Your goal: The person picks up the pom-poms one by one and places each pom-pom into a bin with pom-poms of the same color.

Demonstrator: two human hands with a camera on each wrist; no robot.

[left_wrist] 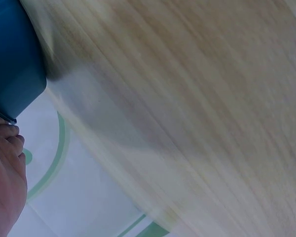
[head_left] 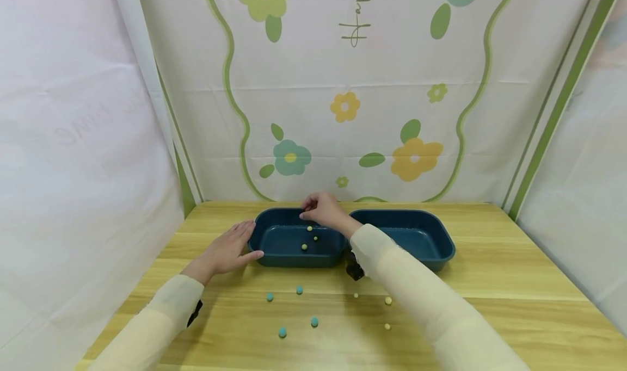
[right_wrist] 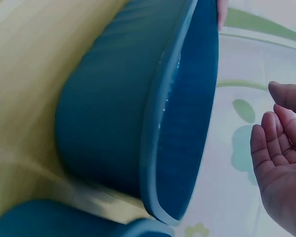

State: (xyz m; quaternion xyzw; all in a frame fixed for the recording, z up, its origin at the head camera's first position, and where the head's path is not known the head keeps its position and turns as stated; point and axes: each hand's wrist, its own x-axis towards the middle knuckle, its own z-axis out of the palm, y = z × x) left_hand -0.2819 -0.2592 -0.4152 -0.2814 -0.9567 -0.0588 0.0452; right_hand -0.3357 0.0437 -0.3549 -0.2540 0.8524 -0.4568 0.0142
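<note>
My left hand (head_left: 226,250) lies with straight fingers against the left rim of a dark blue rectangular basin (head_left: 299,261). In the left wrist view, its fingertips are right at the basin's rim (left_wrist: 4,114). Over the same basin hovers my right hand (head_left: 323,210), fingers loosely bent. The right wrist view shows a gap between its thumb (right_wrist: 288,94) and fingers, and nothing visible in them. Inside the basin's outline are small yellow balls: one near the front (head_left: 304,247), a smaller ball (head_left: 315,238), and another ball (head_left: 309,228) below the right hand.
A second blue basin (head_left: 448,246) stands close on the right, partly behind my right sleeve. On the wooden table (head_left: 220,333) lie several blue balls (head_left: 314,321) and three pale yellow balls (head_left: 388,301). A flower-printed cloth (head_left: 313,88) rises behind the table.
</note>
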